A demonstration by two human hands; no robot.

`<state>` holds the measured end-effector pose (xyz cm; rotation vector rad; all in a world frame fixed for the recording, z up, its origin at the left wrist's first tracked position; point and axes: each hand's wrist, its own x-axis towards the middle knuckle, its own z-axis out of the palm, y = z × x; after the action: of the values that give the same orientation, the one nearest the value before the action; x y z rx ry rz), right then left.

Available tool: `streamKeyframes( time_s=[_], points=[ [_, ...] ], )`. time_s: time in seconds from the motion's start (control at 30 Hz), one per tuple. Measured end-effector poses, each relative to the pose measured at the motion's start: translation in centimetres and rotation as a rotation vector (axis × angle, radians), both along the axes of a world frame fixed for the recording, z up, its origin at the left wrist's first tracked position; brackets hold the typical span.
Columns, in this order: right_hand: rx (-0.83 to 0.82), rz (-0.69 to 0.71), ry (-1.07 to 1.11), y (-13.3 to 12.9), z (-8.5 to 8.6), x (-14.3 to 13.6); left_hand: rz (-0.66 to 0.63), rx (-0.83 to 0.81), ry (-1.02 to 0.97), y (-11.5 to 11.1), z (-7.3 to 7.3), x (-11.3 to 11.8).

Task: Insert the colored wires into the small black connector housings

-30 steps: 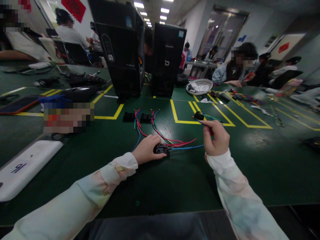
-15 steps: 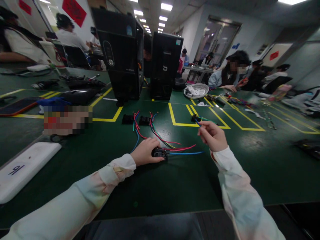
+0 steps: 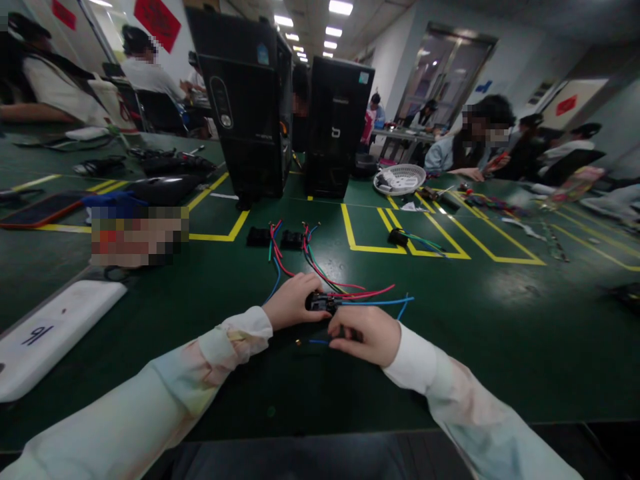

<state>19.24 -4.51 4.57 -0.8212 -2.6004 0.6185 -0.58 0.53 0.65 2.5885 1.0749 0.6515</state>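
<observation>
Near the table's middle, my left hand (image 3: 290,301) is closed around a small black connector block (image 3: 320,303). Red wires (image 3: 375,292) and a blue wire extend rightward from this block. Just right of it, my right hand (image 3: 367,333) pinches a thin blue wire (image 3: 319,342). A small brass-coloured terminal (image 3: 299,342) shows at that wire's left end, below the block and apart from it. More blue wire emerges behind the right hand. Part of the block is hidden by my left fingers. Two similar black blocks (image 3: 259,236) with coloured wires lie beyond my left hand.
Another black block (image 3: 398,237) with green and blue wires lies within yellow tape lines. Two black computer towers (image 3: 333,127) stand at the back, beside a white basket (image 3: 400,179). A white case (image 3: 60,340) lies at left. A co-worker (image 3: 465,143) sits across the table.
My right hand has moved left and closer to me, from near the far black block to beside my left hand, bringing the blue wire. My left hand keeps its hold.
</observation>
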Motion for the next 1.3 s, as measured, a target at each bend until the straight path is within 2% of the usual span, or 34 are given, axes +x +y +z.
streamKeyframes(
  time_s=[0.07, 0.13, 0.23, 0.37, 0.5, 0.7, 0.8, 0.93, 1.03, 1.17, 1.3],
  points=[
    [0.140, -0.045, 0.126, 0.5, 0.8, 0.6, -0.003, 0.001, -0.004, -0.1, 0.1, 0.0],
    [0.268, -0.163, 0.196, 1.4, 1.2, 1.4, -0.007, -0.002, -0.010, -0.2, 0.1, 0.0],
    [0.362, -0.322, 0.118, 3.0, 0.7, 2.8, -0.010, -0.010, -0.004, -0.3, 0.3, 0.0],
    [0.212, -0.191, -0.082, 4.7, -0.9, 4.1, -0.010, -0.012, -0.008, -0.4, 0.3, -0.1],
    [0.083, -0.159, -0.059, 5.0, -1.6, 4.3, -0.011, -0.005, -0.005, -0.4, 0.2, -0.1],
    [-0.013, -0.141, 0.010, 4.9, -2.1, 3.4, -0.038, -0.017, 0.031, -0.4, 0.2, -0.1],
    [0.030, -0.130, 0.035, 4.8, -1.9, 2.8, -0.053, -0.024, 0.037, -0.4, 0.2, -0.1],
    [0.265, -0.178, 0.064, 4.2, -0.7, 1.9, -0.035, -0.012, 0.045, -0.4, 0.2, 0.0],
    [0.354, -0.169, 0.089, 3.7, 0.0, 1.2, -0.030, 0.004, 0.043, -0.5, 0.2, 0.1],
    [0.369, -0.166, 0.135, 3.6, -0.2, 0.9, -0.030, 0.006, 0.039, -0.5, 0.3, 0.3],
    [0.282, -0.193, 0.163, 4.1, -0.6, 1.5, -0.025, 0.001, 0.042, -0.6, 0.3, 0.3]
  ],
)
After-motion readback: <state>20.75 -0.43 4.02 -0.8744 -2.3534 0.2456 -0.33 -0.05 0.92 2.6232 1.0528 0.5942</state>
